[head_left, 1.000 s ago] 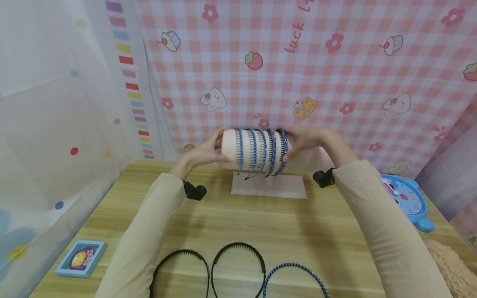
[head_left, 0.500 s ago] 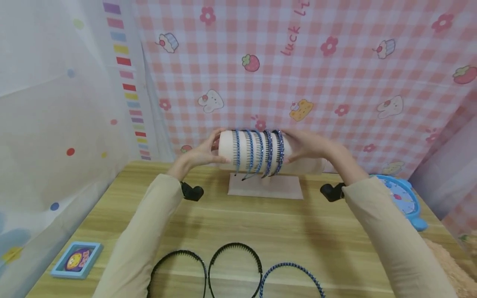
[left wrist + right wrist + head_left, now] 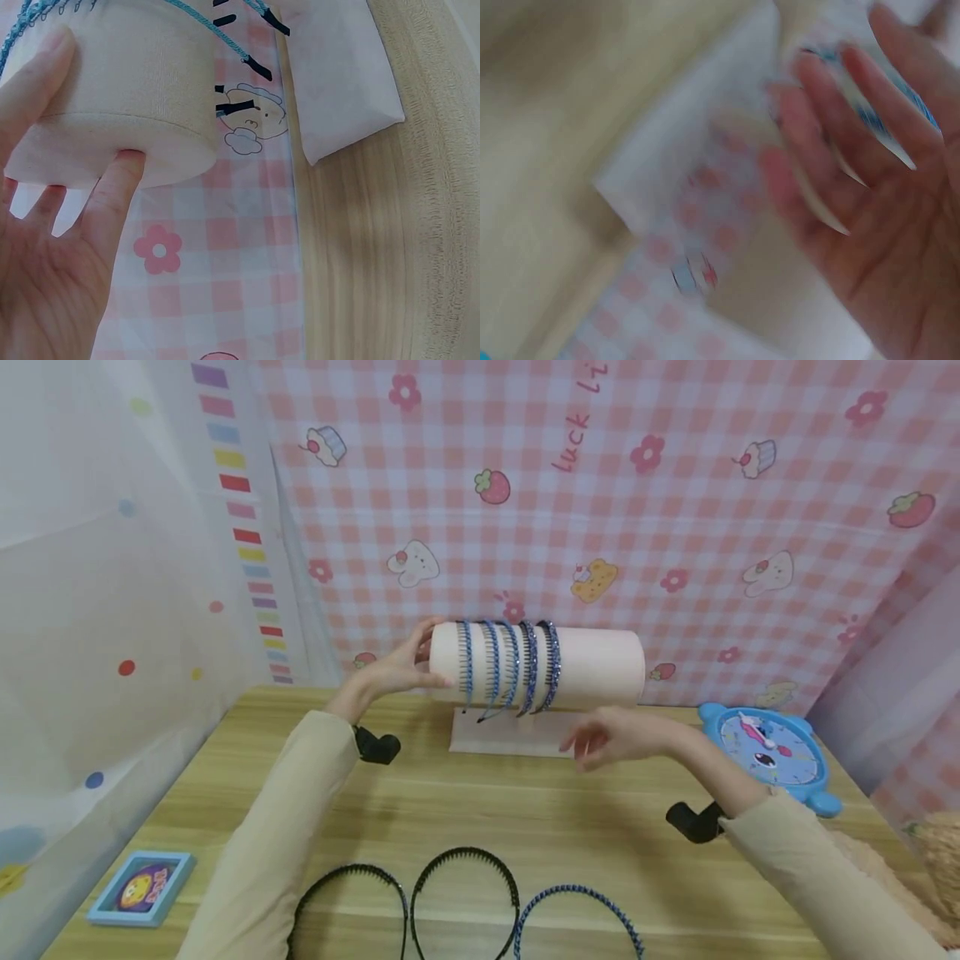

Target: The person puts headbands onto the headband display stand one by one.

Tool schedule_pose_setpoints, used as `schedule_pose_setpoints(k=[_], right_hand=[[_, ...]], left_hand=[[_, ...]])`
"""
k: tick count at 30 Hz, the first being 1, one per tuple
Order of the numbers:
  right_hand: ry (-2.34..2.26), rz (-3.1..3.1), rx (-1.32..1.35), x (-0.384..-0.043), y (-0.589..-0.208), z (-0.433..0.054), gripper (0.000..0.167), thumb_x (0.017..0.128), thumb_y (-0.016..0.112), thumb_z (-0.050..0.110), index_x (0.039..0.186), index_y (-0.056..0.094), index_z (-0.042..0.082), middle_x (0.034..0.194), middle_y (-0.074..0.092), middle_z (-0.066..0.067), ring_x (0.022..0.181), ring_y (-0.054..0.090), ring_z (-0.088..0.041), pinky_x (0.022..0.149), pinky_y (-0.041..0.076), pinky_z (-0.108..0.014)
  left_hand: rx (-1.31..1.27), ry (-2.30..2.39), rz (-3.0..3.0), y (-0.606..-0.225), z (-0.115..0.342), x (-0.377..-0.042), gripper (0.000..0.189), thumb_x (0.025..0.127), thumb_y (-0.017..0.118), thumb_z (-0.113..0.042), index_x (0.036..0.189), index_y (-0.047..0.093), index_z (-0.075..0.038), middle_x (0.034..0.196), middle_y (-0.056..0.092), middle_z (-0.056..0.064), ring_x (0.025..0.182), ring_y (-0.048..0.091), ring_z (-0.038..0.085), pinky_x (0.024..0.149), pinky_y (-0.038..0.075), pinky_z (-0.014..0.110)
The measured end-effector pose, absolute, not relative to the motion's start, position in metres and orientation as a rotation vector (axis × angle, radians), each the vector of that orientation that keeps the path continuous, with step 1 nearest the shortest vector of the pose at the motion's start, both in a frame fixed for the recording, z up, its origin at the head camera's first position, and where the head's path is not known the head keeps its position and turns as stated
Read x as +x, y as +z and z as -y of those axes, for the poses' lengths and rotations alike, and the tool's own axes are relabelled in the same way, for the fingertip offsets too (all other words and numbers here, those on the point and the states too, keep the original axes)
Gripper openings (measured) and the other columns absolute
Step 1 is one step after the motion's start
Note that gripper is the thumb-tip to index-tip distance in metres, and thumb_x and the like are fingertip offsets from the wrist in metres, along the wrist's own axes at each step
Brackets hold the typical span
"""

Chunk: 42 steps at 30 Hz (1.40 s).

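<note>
A pale padded headband stand [image 3: 602,668] lies as a horizontal roll on a flat base [image 3: 487,732] at the back of the table. Several blue toothed headbands [image 3: 470,664] sit round its left half and middle; the rightmost headband [image 3: 555,662] is dark and sparkly. My left hand [image 3: 390,673] grips the roll's left end, thumb on the front and other fingers at the end face. In the left wrist view the fingertips press the stand's end [image 3: 172,150]. In front of the base, my right hand [image 3: 621,737] hangs with loosely bent fingers, holding nothing; it is blurred in the right wrist view.
On the near table lie two black headbands, a left one [image 3: 360,867] and a middle one [image 3: 467,851], beside a blue headband [image 3: 581,888]. A blue clock [image 3: 813,777] stands right, a blue-framed picture [image 3: 142,889] left. Fluffy plush [image 3: 877,877] is at the right edge.
My right hand has let go of the rightmost headband on the roll and moved down and toward me. The left hand keeps its grip on the roll. The view has shifted slightly.
</note>
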State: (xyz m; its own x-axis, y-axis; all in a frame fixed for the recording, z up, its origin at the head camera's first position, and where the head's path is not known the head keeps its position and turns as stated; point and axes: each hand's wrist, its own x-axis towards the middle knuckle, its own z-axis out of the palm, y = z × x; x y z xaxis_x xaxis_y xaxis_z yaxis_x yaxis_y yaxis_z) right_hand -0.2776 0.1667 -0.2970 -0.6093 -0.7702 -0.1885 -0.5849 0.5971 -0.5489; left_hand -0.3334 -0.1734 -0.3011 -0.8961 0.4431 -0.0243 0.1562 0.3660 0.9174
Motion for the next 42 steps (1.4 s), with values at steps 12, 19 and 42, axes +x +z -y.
schedule_pose_setpoints(k=[12, 19, 42], right_hand=[[-0.14, -2.165, -0.937, -0.223, -0.355, -0.128, 0.036, 0.073, 0.075, 0.024, 0.105, 0.06, 0.014, 0.097, 0.06, 0.007, 0.089, 0.053, -0.005, 0.079, 0.045, -0.017], [-0.187, -2.2, -0.905, -0.204, -0.374, -0.121, 0.021, 0.072, 0.076, 0.016, 0.082, 0.057, 0.016, 0.073, 0.053, 0.01, 0.065, 0.046, 0.001, 0.06, 0.042, -0.013], [-0.774, -2.062, -0.83, -0.244, -0.315, -0.19, 0.024, 0.08, 0.069, 0.02, 0.095, 0.061, 0.003, 0.072, 0.061, 0.0, 0.059, 0.062, -0.011, 0.052, 0.057, -0.037]], left_hand=[[0.524, 1.539, -2.356, -0.302, 0.172, -0.334, 0.096, 0.077, 0.072, -0.014, 0.144, 0.005, -0.03, 0.153, 0.014, 0.008, 0.139, 0.02, 0.032, 0.108, 0.032, 0.051], [0.517, 1.555, -2.339, -0.304, 0.172, -0.333, 0.096, 0.077, 0.072, -0.013, 0.144, 0.005, -0.029, 0.153, 0.013, 0.007, 0.138, 0.023, 0.032, 0.107, 0.034, 0.049], [0.503, 1.537, -2.364, -0.301, 0.174, -0.334, 0.099, 0.077, 0.072, -0.014, 0.144, 0.002, -0.031, 0.153, 0.009, 0.007, 0.136, 0.027, 0.033, 0.104, 0.039, 0.047]])
